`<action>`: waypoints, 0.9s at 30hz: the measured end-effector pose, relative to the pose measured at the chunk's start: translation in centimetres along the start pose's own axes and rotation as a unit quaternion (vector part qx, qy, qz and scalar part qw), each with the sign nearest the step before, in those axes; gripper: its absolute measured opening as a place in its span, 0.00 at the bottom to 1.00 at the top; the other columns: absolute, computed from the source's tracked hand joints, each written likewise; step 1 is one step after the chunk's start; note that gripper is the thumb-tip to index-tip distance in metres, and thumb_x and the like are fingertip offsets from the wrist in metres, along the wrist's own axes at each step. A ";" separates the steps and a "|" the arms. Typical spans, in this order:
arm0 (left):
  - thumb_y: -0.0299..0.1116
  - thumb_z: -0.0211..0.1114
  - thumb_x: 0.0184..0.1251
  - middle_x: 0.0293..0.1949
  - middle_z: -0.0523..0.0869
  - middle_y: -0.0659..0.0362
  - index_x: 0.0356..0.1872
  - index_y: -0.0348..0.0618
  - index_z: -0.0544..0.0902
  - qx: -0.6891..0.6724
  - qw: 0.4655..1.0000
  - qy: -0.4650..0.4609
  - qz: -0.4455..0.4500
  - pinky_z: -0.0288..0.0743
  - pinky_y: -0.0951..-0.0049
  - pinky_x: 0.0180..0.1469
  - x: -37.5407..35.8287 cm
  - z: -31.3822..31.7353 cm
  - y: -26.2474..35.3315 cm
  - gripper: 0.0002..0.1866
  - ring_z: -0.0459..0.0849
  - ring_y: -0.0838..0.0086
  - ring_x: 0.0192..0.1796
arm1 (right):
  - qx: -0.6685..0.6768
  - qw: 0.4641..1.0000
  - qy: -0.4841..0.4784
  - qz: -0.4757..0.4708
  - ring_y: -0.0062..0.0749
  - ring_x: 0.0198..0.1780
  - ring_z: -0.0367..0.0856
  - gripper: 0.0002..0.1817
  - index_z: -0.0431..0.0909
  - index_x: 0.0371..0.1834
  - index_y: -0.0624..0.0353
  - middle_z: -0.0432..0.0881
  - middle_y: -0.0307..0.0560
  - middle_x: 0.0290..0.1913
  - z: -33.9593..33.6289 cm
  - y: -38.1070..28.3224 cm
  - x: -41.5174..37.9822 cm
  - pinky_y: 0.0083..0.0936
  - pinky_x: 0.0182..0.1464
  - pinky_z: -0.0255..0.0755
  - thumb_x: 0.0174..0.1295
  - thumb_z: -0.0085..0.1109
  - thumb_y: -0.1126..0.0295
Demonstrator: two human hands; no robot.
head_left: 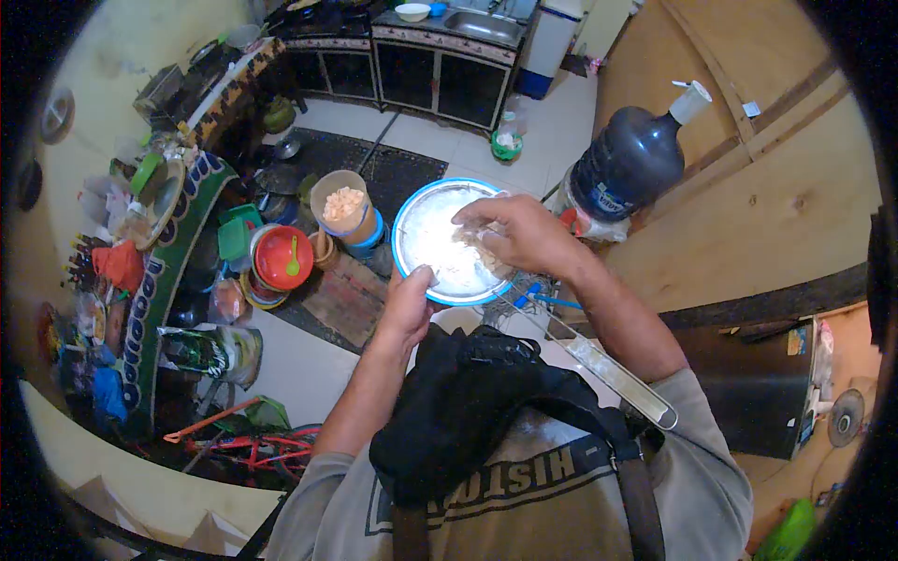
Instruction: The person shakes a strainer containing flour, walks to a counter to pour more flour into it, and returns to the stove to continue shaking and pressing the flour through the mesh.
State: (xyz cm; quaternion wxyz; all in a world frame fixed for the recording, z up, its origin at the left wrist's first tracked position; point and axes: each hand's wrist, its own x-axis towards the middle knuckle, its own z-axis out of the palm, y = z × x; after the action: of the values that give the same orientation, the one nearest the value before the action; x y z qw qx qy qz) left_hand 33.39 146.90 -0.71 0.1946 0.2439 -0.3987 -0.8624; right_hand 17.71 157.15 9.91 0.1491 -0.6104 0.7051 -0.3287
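My left hand [409, 304] grips the near-left rim of a round blue-rimmed basin [426, 220], its thumb over the edge. White powder lies inside. Over the basin's right side, my right hand [505, 234] has its fingers curled down around pale, powder-coated pieces [482, 251]. A long metal handle [622, 383] sticks out from beneath the basin's near-right edge toward my right arm. Just left of the basin stands a tub [339, 204] with pale orange chunks in it.
Left of the tub, a red bowl [271, 257] holds a green spoon [294, 257]. A large water bottle [627, 164] stands at the right. A sink [484, 25] and cabinets are at the back. A red bicycle frame [271, 451] is at the lower left.
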 end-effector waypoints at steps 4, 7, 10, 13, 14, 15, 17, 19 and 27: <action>0.28 0.49 0.52 0.47 0.77 0.45 0.54 0.28 0.66 0.009 1.000 0.003 -0.012 0.79 0.57 0.45 0.0 0.0 0.1 0.25 0.81 0.58 0.46 | 0.047 0.996 0.062 0.043 0.34 0.48 0.77 0.24 0.75 0.49 0.58 0.78 0.49 0.48 -0.1 -0.2 -0.8 0.30 0.49 0.71 0.43 0.61 0.78; 0.28 0.49 0.51 0.49 0.76 0.44 0.55 0.28 0.64 0.008 1.000 0.009 -0.014 0.78 0.57 0.47 -0.2 0.3 0.4 0.27 0.80 0.57 0.47 | -0.016 0.982 0.184 -0.036 0.34 0.53 0.74 0.29 0.71 0.54 0.58 0.73 0.51 0.55 0.6 2.1 -2.2 0.28 0.53 0.68 0.43 0.62 0.79; 0.29 0.48 0.51 0.50 0.75 0.43 0.57 0.27 0.63 -0.007 1.000 -0.018 0.001 0.77 0.55 0.49 0.0 0.0 0.2 0.28 0.79 0.56 0.49 | 0.039 0.970 0.235 0.039 0.34 0.55 0.71 0.32 0.63 0.60 0.60 0.70 0.50 0.58 1.8 4.5 -3.3 0.29 0.57 0.66 0.46 0.60 0.77; 0.30 0.48 0.51 0.51 0.74 0.42 0.57 0.27 0.62 -0.004 1.000 -0.018 -0.012 0.76 0.55 0.50 -0.3 0.2 0.6 0.29 0.78 0.55 0.51 | 0.331 0.914 0.185 0.145 0.35 0.55 0.71 0.34 0.58 0.63 0.61 0.69 0.50 0.57 3.6 6.2 -3.4 0.32 0.57 0.66 0.49 0.56 0.75; 0.30 0.48 0.51 0.51 0.74 0.42 0.57 0.27 0.62 0.000 1.000 -0.020 -0.015 0.76 0.55 0.50 -0.5 0.2 1.0 0.29 0.78 0.55 0.51 | 0.333 0.912 0.189 0.146 0.35 0.55 0.71 0.34 0.58 0.63 0.61 0.69 0.50 0.57 4.4 5.8 -3.1 0.32 0.57 0.66 0.49 0.56 0.75; 0.29 0.48 0.51 0.50 0.75 0.44 0.57 0.28 0.63 -0.034 0.999 -0.017 -0.017 0.78 0.56 0.46 -0.6 0.3 1.5 0.28 0.80 0.56 0.48 | 0.440 0.862 0.175 0.184 0.37 0.55 0.71 0.34 0.56 0.63 0.62 0.71 0.52 0.54 5.5 5.2 -2.7 0.31 0.57 0.66 0.49 0.53 0.72; 0.28 0.49 0.50 0.47 0.76 0.46 0.56 0.27 0.63 -0.035 0.995 -0.046 -0.086 0.79 0.54 0.43 -0.5 -1.2 3.0 0.28 0.81 0.57 0.45 | 0.539 0.798 0.157 0.217 0.38 0.54 0.71 0.34 0.55 0.63 0.63 0.72 0.54 0.51 6.4 5.1 -3.3 0.30 0.57 0.65 0.49 0.49 0.70; 0.29 0.48 0.52 0.47 0.75 0.46 0.56 0.27 0.63 -0.028 0.999 -0.005 -0.046 0.79 0.52 0.43 0.0 -0.8 1.8 0.27 0.80 0.56 0.46 | 0.545 0.785 0.162 0.247 0.39 0.52 0.73 0.30 0.59 0.61 0.64 0.72 0.51 0.49 6.8 5.5 -4.2 0.33 0.56 0.67 0.50 0.47 0.70; 0.31 0.49 0.51 0.53 0.73 0.40 0.59 0.28 0.60 0.060 0.995 0.019 -0.073 0.81 0.52 0.41 -1.7 2.3 2.5 0.31 0.78 0.51 0.51 | 0.522 0.810 0.155 0.218 0.45 0.51 0.76 0.28 0.61 0.57 0.69 0.75 0.58 0.48 5.7 6.0 -5.9 0.36 0.54 0.72 0.50 0.44 0.69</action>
State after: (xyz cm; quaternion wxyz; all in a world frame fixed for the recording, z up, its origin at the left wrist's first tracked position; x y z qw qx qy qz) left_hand 33.76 147.61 2.99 0.1238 0.2993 -0.4268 -0.8443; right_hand 17.85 161.40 0.64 0.4017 -0.2123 0.5554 -0.6964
